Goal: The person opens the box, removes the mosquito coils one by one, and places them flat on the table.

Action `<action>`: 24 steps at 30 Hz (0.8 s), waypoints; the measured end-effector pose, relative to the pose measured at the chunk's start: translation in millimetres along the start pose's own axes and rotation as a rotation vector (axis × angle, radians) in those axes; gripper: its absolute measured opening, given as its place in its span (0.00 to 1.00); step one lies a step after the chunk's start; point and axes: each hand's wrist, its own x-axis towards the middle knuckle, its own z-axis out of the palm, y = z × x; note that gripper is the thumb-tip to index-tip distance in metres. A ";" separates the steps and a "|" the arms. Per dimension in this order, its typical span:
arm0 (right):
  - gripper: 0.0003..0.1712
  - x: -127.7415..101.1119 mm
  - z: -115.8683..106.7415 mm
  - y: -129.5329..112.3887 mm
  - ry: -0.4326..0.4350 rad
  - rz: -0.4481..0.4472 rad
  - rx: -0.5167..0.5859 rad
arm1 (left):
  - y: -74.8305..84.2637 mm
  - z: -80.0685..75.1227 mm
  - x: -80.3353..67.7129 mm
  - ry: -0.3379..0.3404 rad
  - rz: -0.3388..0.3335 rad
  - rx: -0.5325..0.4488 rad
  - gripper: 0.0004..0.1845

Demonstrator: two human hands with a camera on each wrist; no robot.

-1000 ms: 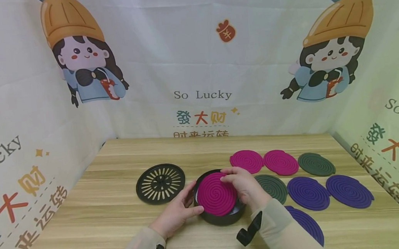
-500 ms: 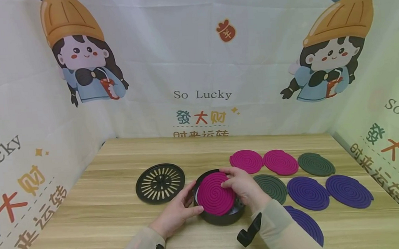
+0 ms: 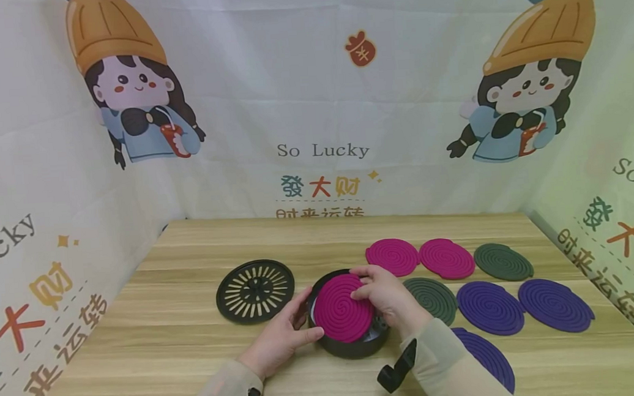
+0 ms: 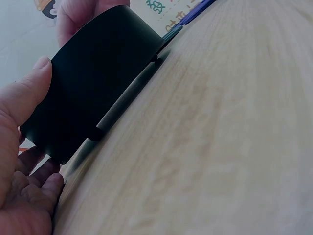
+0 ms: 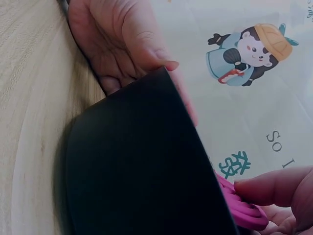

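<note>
A magenta mosquito coil (image 3: 343, 311) lies tilted in the mouth of a round black coil holder (image 3: 353, 349) in the head view. My left hand (image 3: 282, 338) grips the holder's left side, thumb at the front and fingers behind. With thumb and fingers my right hand (image 3: 387, 294) pinches the coil's upper right edge. The right wrist view shows this pinch from the side, where the coil (image 5: 243, 208) sticks up past the holder's rim. In the left wrist view the holder (image 4: 95, 73) stands on the tabletop, my left thumb against its wall. The holder's inside is mostly covered by the coil.
A slotted black lid (image 3: 255, 292) lies left of the holder. To the right are more coils: two magenta (image 3: 446, 258), two green (image 3: 503, 261) and several purple (image 3: 490, 308). A printed cloth (image 3: 315, 100) hangs round the wooden table (image 3: 157, 356).
The magenta coil has shifted slightly left in the holder, showing more of the inside at right. My right thumb has moved slightly lower on the coil. My left hand stays in place.
</note>
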 end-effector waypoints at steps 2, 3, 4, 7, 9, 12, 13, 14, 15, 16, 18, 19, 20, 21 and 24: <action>0.29 0.3 0.1 0.7 0.005 -0.006 0.006 | 0.1 0.1 0.1 0.001 0.001 -0.001 0.48; 0.29 0.6 0.1 1.1 0.008 -0.009 0.010 | 0.1 0.1 0.2 0.001 0.000 -0.002 0.48; 0.29 0.6 0.1 1.2 0.011 -0.012 0.017 | 0.2 0.2 0.2 0.002 0.000 -0.001 0.48; 0.28 0.0 -0.2 1.0 0.026 -0.013 0.035 | 0.2 0.1 0.0 0.000 -0.003 -0.004 0.48; 0.28 -1.0 -0.8 0.2 0.035 -0.017 0.040 | 0.4 0.1 -0.2 -0.001 -0.005 -0.005 0.48; 0.28 -2.1 -1.9 -1.1 0.043 -0.018 0.050 | 0.7 0.1 -0.4 0.000 -0.009 -0.008 0.49; 0.28 -2.3 -2.6 -1.6 0.046 -0.017 0.056 | 0.8 0.1 -0.5 0.000 -0.009 -0.010 0.49; 0.28 -2.4 -3.4 -2.2 0.048 -0.017 0.061 | 0.8 0.1 -0.4 0.000 -0.009 -0.011 0.49; 0.28 -2.3 -4.2 -2.7 0.050 -0.013 0.070 | 0.8 0.1 -0.4 0.000 -0.009 -0.013 0.49; 0.28 -2.2 -5.4 -3.1 0.051 -0.013 0.081 | 0.9 0.1 -0.4 -0.001 -0.008 -0.016 0.49; 0.29 -2.1 -8.4 -3.8 0.061 -0.013 0.092 | 1.0 0.3 -0.7 -0.004 -0.010 -0.025 0.49; 0.29 -1.7 -10.2 -3.7 0.064 -0.013 0.097 | 1.1 0.3 -0.7 -0.006 -0.010 -0.029 0.49; 0.29 -1.4 -12.0 -3.5 0.069 -0.012 0.100 | 1.1 0.4 -0.7 -0.007 -0.010 -0.031 0.49; 0.30 -1.2 -13.9 -3.1 0.070 -0.011 0.106 | 1.0 0.4 -0.8 -0.008 -0.011 -0.034 0.49; 0.30 -0.7 -19.0 -1.8 0.072 -0.004 0.135 | 0.8 0.2 -0.9 -0.008 -0.010 -0.036 0.49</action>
